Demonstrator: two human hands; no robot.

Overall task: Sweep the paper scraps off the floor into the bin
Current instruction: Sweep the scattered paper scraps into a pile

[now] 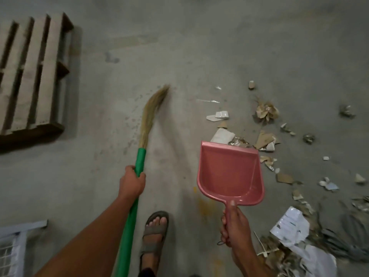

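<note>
My left hand point(131, 181) grips the green handle of a grass broom point(139, 162); its straw head curves up to the right and hangs over bare floor. My right hand point(234, 226) holds the handle of a pink dustpan point(229, 172), which is empty and points forward. The pan's front lip is at the near edge of a scatter of paper scraps point(265, 140): white, brown and crumpled pieces spread to the right. A larger heap of torn paper point(289, 230) lies at the lower right. No bin is in view.
A wooden pallet point(32, 76) lies on the concrete floor at the left. A white wire frame point(14, 242) sits at the lower left corner. My sandalled foot point(154, 230) stands between broom and dustpan. Grey leaf-like strips lie at the far lower right.
</note>
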